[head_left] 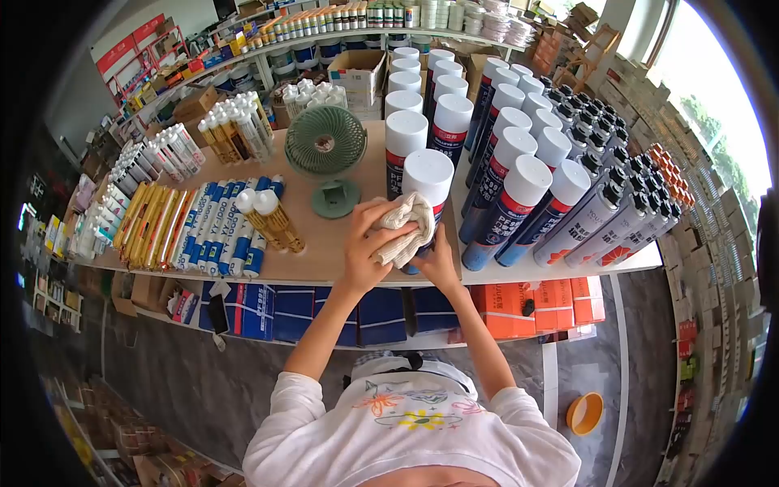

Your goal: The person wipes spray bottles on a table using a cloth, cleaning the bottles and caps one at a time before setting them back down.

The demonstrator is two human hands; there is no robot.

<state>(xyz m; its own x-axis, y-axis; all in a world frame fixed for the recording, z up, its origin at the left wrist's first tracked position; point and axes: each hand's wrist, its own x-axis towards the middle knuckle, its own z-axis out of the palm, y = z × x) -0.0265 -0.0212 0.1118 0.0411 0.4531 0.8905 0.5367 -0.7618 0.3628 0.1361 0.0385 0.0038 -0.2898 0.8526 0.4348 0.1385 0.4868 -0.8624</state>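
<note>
Pressing the cloth (pixel 406 227) against the front can (pixel 428 174), we curl the fingers of the left hand (pixel 367 247) over the fabric, slightly spread and gripping it. We place the right hand (pixel 439 261) against the lower right side of the can; its fingers are partly hidden, so we cannot tell how far they close. The can stands upright near the front edge of the surface (pixel 324 243), ahead of other white-capped cans. To its left, we see the green fan (pixel 326 142) and, nearer the edge, two upright tubes (pixel 272 219).
</note>
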